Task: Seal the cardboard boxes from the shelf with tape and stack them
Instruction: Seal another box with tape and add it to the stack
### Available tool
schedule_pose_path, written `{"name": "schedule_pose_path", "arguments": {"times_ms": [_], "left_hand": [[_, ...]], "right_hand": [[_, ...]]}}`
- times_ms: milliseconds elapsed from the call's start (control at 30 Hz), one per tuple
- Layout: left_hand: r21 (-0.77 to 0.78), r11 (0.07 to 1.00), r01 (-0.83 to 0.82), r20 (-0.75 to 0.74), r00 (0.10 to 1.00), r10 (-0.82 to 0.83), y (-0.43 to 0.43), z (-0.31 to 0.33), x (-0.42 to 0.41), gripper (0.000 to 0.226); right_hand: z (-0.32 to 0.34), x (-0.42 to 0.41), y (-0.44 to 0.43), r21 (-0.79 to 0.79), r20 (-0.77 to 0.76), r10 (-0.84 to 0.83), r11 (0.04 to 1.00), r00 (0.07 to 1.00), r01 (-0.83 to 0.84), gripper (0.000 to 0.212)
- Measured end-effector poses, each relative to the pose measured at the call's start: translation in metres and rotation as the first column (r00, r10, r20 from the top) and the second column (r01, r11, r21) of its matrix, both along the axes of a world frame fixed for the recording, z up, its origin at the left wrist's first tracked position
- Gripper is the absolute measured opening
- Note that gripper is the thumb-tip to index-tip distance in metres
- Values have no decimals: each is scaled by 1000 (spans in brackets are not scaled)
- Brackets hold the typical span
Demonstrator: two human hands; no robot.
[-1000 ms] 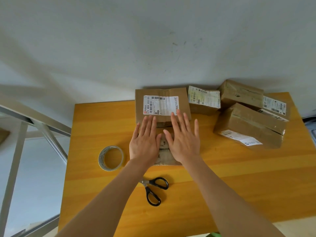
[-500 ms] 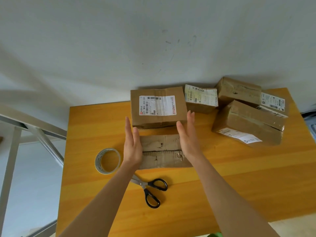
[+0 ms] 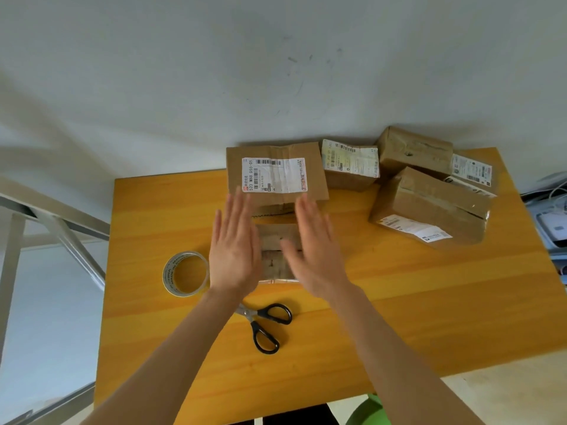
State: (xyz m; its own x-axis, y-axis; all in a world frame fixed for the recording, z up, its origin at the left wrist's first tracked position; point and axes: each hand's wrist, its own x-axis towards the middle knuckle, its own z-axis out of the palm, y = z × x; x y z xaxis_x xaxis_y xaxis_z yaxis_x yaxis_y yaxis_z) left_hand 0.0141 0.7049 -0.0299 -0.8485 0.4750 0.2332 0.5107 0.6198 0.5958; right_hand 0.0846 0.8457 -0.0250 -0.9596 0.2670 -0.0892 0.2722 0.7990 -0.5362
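The left grip (image 3: 234,250) is spread flat, palm down, fingers straight and close together, and it holds nothing. The right grip (image 3: 313,253) is flat and empty in the same way, though it is blurred. Both are over the small box (image 3: 277,237), the left at its left end and the right at its right end. Whether the palms touch the cardboard cannot be told. The strip of the box's top that shows between them has a seam running left to right where the flaps meet. This box sits in the middle of the worktop (image 3: 429,302), which is orange-yellow wood.

Just beyond the fingertips stands a taller labelled box (image 3: 276,176), with a white shipping label on its top. To its right, at the far edge, is a second box (image 3: 349,167) with a pale label. Further right is a plain box (image 3: 414,151) with a crumpled top, and beside it a corner box (image 3: 471,171) with a white label. Nearer than these two lies a large box (image 3: 429,207), set at an angle, with a white label on its near face.

Left of the left grip, just beside the wrist, the tape (image 3: 185,273) lies flat on the worktop. Near the forearms lie black-handled scissors (image 3: 267,323), their blades partly hidden under the left arm. A grey metal frame (image 3: 61,222) stands to the left of the worktop. A pale wall (image 3: 276,72) rises behind it.
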Motion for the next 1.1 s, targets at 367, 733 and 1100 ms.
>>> {"name": "schedule_pose_path", "arguments": {"times_ms": [367, 733, 1100], "left_hand": [[-516, 814, 266, -33, 944, -329, -18, -12, 44, 64], [-702, 682, 205, -12, 954, -299, -25, -16, 42, 80], [-531, 825, 193, 164, 979, -124, -17, -16, 46, 92]], "right_hand": [[-16, 36, -23, 446, 222, 218, 844, 950, -297, 85], [-21, 45, -4, 448, 193, 210, 850, 959, -276, 74], [-21, 53, -11, 106, 107, -145, 985, 984, 134, 107]]}}
